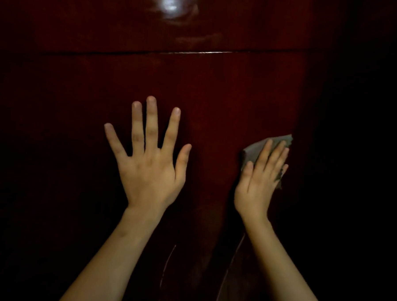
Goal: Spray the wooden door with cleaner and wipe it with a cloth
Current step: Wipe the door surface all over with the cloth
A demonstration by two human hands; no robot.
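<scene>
A dark red, glossy wooden door (219, 94) fills the view, dimly lit. My left hand (150, 157) lies flat against it with fingers spread wide, holding nothing. To its right, my right hand (260, 176) presses a grey cloth (256, 148) flat onto the door near the panel's right edge, fingers straight and close together. The cloth shows above and to the right of the fingers. No spray bottle is in view.
A horizontal groove (198, 53) crosses the door above both hands. A bright light reflection (169, 2) shines on the upper panel. Curved carved lines (167, 263) run down the lower door. The far right side is black shadow.
</scene>
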